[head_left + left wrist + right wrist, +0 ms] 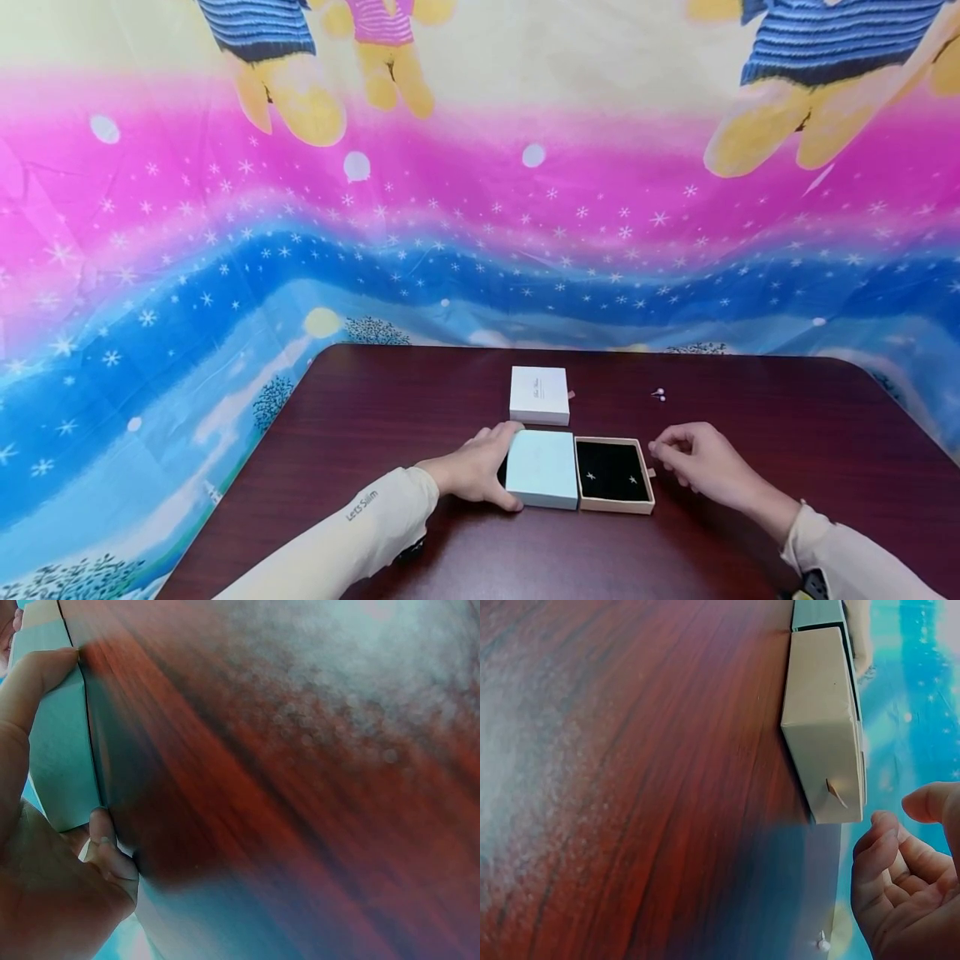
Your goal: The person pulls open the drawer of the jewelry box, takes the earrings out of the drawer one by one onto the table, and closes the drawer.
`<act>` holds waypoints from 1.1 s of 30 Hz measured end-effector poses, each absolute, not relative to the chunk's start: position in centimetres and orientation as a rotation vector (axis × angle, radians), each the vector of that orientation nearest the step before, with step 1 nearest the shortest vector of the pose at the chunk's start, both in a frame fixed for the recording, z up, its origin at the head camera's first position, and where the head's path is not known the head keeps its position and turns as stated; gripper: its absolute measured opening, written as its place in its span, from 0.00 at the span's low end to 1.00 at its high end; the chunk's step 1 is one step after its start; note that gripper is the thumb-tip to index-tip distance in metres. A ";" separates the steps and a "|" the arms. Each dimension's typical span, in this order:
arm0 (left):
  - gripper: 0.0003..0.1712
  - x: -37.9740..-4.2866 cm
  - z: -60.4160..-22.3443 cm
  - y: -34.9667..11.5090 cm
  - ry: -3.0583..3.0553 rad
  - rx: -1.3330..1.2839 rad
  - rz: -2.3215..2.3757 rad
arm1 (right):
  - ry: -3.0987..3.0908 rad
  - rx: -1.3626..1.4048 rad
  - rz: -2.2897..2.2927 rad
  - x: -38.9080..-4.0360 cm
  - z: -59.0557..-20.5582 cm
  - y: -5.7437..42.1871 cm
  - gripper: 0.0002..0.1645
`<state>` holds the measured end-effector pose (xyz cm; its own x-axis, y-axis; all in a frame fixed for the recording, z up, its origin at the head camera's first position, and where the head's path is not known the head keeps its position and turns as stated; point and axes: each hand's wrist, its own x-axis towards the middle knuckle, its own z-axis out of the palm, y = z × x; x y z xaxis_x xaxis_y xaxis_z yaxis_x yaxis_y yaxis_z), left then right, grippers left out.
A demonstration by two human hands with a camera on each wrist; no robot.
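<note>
My left hand (480, 467) grips a pale blue jewelry box sleeve (542, 468), thumb at the near side and fingers at the far side. The sleeve also shows in the left wrist view, with the thumb (52, 671) against its side. Touching its right end is a cream drawer (617, 505) lined in black, which bears two small star-like stud earrings (632, 480). Just right of the drawer's ribbon tab (836, 793), my right hand (705, 467) hovers with loosely bent fingers. Thumb and forefinger stand apart, nothing visible between them.
Behind the sleeve sits a closed white box (539, 395) with small print and a ribbon tab. A pair of pearl-like earrings (659, 394) lies farther right on the dark wood table (405, 392). A colourful printed cloth (480, 208) hangs along the table's back edge.
</note>
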<state>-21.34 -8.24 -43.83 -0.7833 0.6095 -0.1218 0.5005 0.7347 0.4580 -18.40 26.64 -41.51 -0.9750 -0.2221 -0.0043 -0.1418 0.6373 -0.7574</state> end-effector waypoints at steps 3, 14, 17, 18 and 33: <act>0.60 -21.3 -43.8 -8.2 2.674 0.874 0.594 | 2.762 -0.334 -1.255 -18.5 -41.5 26.5 0.11; 0.60 -21.4 -43.9 -8.2 2.680 0.888 0.584 | 2.758 -0.410 -1.273 -18.3 -40.8 25.7 0.10; 0.60 -21.4 -43.8 -8.2 2.679 0.887 0.588 | 2.761 -0.423 -1.268 -18.2 -40.6 25.5 0.10; 0.60 -21.4 -43.8 -8.2 2.679 0.885 0.588 | 2.761 -0.427 -1.268 -18.2 -40.6 25.4 0.10; 0.60 -21.4 -43.8 -8.2 2.675 0.869 0.587 | 2.828 -0.465 -1.198 -17.8 -40.6 24.2 0.07</act>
<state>-21.44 -8.20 -43.80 -0.7847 0.6070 -0.1253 0.4988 0.7385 0.4536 -17.78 24.24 -40.60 -0.9546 -0.2862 0.0832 -0.2588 0.6577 -0.7075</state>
